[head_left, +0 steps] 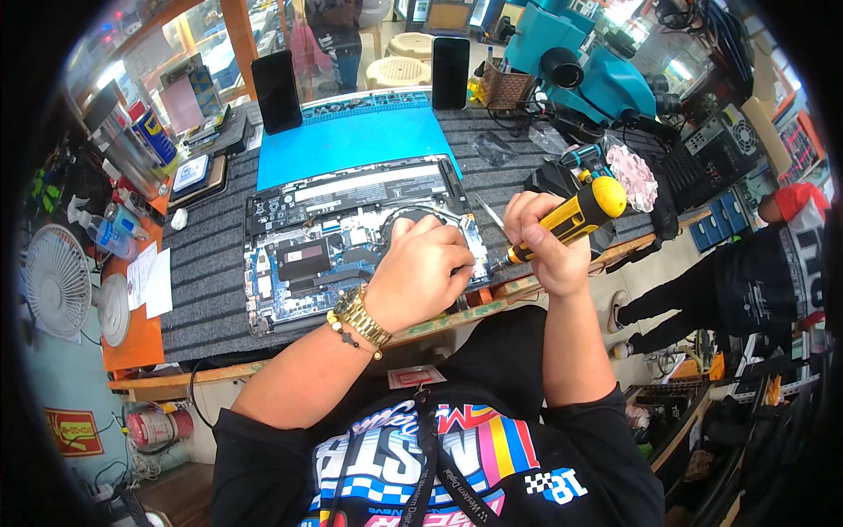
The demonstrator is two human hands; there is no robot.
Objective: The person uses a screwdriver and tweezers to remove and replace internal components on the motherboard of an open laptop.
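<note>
An opened laptop [303, 255] lies on a grey mat, its battery, circuit board and fan exposed. My left hand [421, 268] rests on the laptop's right side near the fan, fingers curled down onto the board; what is under the fingertips is hidden. A gold watch and a bead bracelet sit on that wrist. My right hand [544, 241] grips a yellow-and-black screwdriver [575, 211], tilted with its tip pointing down-left toward the laptop's right edge beside my left fingers.
A blue mat [351, 140] lies behind the laptop, with two dark phones [450, 72] standing upright. A teal microscope [584, 75] stands at the back right. A spray can, bottles [105, 233] and a small white fan [57, 281] are on the left. Another person crouches at the right.
</note>
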